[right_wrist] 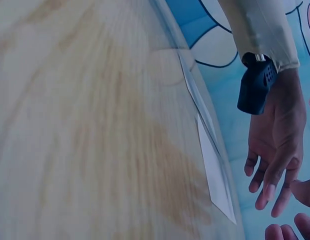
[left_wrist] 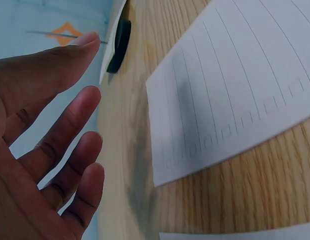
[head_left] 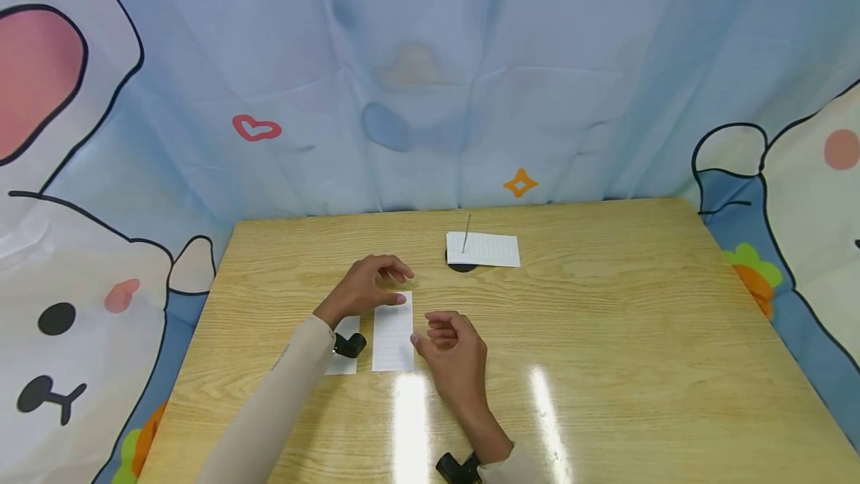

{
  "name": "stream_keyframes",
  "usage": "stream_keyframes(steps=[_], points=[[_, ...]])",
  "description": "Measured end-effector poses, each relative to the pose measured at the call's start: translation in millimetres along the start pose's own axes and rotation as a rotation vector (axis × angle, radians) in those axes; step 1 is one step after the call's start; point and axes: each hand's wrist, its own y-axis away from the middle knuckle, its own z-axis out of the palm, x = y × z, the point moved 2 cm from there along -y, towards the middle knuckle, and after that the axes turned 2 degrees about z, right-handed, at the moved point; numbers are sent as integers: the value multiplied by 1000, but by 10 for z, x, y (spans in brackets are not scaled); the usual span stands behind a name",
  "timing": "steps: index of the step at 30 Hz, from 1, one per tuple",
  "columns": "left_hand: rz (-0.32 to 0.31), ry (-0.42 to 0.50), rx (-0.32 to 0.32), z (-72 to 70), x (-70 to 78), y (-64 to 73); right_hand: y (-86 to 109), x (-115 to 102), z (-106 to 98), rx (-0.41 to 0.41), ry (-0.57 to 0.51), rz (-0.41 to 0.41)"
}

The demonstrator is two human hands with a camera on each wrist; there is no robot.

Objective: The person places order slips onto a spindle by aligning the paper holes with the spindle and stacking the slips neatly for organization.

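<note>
A lined white paper slip [head_left: 393,342] lies flat on the wooden table in front of the person. Above its top end hovers the left hand [head_left: 366,286], fingers apart and slightly bent, with nothing in its grasp; the left wrist view shows a gap between this hand [left_wrist: 60,135] and the slip [left_wrist: 210,95]. Just right of the slip, the right hand [head_left: 457,357] is held up with loosely bent fingers and no object in it. Beyond both hands stands a bill spike [head_left: 468,226] on a round black base, its thin rod passing through lined paper [head_left: 493,250].
A second paper slip [head_left: 344,368] lies left of the first, partly hidden by the left wrist and its black camera [head_left: 351,346]. The wooden table [head_left: 605,320] ends at the back against a printed blue curtain [head_left: 571,110].
</note>
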Motion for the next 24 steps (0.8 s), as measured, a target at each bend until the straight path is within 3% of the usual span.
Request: stream_keyframes(steps=[7, 14, 24], points=[[-7, -24, -1, -24, -104, 32, 90, 26, 137, -38, 39, 17], [-2, -44, 22, -10, -153, 8, 113, 52, 216, -68, 145, 52], [-5, -169, 28, 75, -240, 2, 125, 74, 284, -129, 218, 18]])
